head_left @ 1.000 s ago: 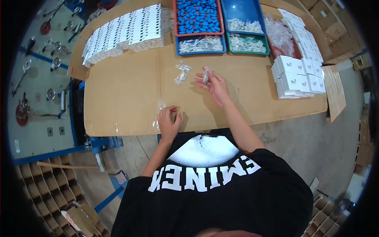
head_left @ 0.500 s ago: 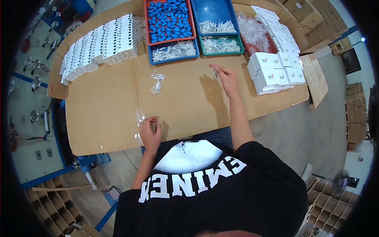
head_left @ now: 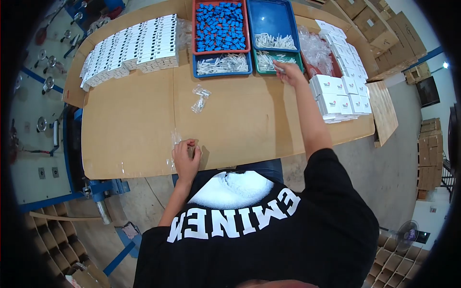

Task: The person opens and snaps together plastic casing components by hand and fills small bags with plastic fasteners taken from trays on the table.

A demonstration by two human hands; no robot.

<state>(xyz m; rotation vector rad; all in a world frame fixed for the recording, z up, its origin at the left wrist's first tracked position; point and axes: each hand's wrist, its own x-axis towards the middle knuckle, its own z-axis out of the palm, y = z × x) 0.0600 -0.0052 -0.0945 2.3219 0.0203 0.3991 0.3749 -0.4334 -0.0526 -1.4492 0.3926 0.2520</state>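
Note:
My right hand (head_left: 289, 73) is over the front edge of the green tray (head_left: 298, 67), its fingers pinched on a small clear packet (head_left: 279, 69). White stick-like parts (head_left: 265, 60) lie in that tray. Near the table's front edge my left hand (head_left: 187, 156) rests on the cardboard, fingers curled; whether something small is between them I cannot make out. Beyond it, on the cardboard surface (head_left: 129, 120), lie several clear packets (head_left: 200, 98) with pale parts inside.
A red tray (head_left: 194, 29) of blue parts overlaps a blue tray (head_left: 223, 74) of white parts. Another blue tray (head_left: 271, 19) stands beside them. White boxes are stacked left (head_left: 129, 48) and right (head_left: 334, 96). Clear bags (head_left: 314, 48) fill a red tray.
My right hand has moved forward and right from mid-table to the green tray, the small packet still in its fingers. My left hand keeps its curled pose near the front edge. The view has shifted.

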